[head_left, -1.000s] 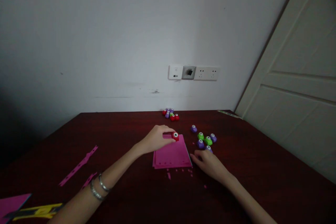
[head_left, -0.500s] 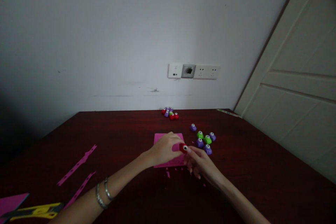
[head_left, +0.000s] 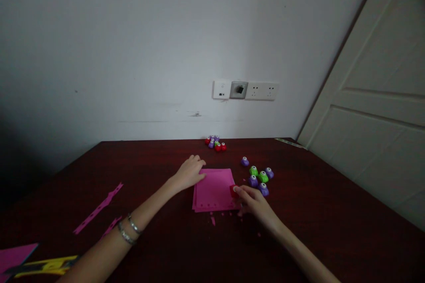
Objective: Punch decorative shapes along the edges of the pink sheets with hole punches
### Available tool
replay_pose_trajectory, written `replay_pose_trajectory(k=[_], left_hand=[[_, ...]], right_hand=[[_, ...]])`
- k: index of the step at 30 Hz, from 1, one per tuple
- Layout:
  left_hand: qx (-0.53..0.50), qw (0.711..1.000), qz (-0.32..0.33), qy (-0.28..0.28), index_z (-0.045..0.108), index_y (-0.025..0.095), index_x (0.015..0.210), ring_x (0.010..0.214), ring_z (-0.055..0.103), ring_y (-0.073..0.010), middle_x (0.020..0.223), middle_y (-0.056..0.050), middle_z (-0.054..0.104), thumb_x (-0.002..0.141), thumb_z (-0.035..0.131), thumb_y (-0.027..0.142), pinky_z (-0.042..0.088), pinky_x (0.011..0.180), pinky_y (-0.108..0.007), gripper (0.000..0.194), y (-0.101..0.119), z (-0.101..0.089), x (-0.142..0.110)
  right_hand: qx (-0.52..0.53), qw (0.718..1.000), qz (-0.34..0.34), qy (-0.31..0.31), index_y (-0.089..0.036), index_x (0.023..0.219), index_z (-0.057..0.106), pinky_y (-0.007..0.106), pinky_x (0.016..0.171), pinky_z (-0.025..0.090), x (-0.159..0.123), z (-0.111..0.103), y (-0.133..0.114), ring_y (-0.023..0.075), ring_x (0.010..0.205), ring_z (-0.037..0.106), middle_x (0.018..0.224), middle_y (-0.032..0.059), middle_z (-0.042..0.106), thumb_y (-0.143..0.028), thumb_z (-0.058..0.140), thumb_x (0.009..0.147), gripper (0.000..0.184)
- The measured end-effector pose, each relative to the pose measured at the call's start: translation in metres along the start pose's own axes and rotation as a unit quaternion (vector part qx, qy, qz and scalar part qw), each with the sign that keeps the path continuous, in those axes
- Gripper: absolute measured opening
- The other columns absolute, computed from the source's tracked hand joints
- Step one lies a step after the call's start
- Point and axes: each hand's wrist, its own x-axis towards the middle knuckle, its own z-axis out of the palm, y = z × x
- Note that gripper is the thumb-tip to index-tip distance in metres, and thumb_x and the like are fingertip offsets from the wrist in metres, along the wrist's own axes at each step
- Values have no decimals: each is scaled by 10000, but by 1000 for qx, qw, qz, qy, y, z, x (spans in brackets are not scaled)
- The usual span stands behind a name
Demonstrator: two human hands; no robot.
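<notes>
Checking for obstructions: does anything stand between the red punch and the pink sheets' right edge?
Nothing visible does: the right hand holds the red punch at that edge of the pink sheets.

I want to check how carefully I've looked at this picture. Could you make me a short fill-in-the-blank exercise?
1. The right hand holds a small gadget whose body is ____.
2. The stacked sheets between the hands are ____.
3. Beyond the right hand, four similar gadgets are purple and two are ____.
4. The silver bracelets circle the ____ forearm.

Missing words: red; pink; green; left.
</notes>
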Motion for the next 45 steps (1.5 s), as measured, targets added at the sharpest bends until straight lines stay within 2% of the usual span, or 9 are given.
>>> replay_pose_trajectory(k=[3,6,10,17,22,26,30,34,45], left_hand=[[-19,997,-66,-20,628,144,887,877,534,-213,910,-83,592,723,570,330,410,747,-290,255,-24,9,5],[-99,991,-79,-46,637,155,767,728,572,-167,778,-51,628,718,571,331,403,625,-231,195,-35,18,7],[-172,980,-80,-57,640,142,763,651,586,-148,725,-43,651,675,612,304,391,562,-210,186,-36,26,9],[-196,975,-97,-48,670,117,790,642,589,-155,704,-47,665,641,640,279,400,566,-216,222,-31,30,10],[-259,960,-80,-72,685,120,693,585,559,-126,621,-19,645,694,589,254,405,547,-211,165,-32,28,11],[-349,923,-121,-105,647,110,760,424,491,-83,586,-6,607,745,552,294,388,408,-202,207,-33,21,11],[-416,893,-133,-106,605,105,815,387,509,-93,580,-9,590,756,559,313,404,356,-208,221,-34,9,11],[-442,883,-126,-99,601,104,818,435,562,-126,559,-27,598,759,572,332,414,362,-208,238,-35,-4,11],[-480,859,-142,-102,644,80,844,415,538,-115,515,-32,588,723,618,351,426,403,-227,298,-36,-18,10]], right_hand=[[-3,1000,14,-3,-152,732,572,257,481,488,2,0,2,176,666,587,657,19,568,-592,551,696,441],[-7,1000,23,-8,-149,745,565,259,481,497,4,0,5,202,727,608,700,40,594,-605,556,680,460],[-13,999,36,-13,-144,760,558,259,484,498,4,2,8,202,717,627,722,51,613,-602,549,688,464],[-21,999,43,-24,-140,791,542,264,513,500,3,2,8,198,723,638,744,63,627,-570,529,728,434],[4,998,62,-20,-152,779,521,253,505,497,2,2,5,188,707,644,736,60,633,-538,525,748,388],[29,997,73,-7,-167,804,498,233,459,490,4,-4,4,178,674,646,724,54,642,-512,514,767,348],[36,995,86,26,-183,832,478,194,371,442,8,-12,3,150,574,624,668,30,643,-488,478,795,307],[21,993,107,38,-193,818,451,161,308,374,10,-16,2,119,460,571,583,7,623,-475,420,825,285],[-12,991,131,34,-184,775,465,153,263,333,12,-16,6,122,442,542,553,20,594,-517,377,822,347]])
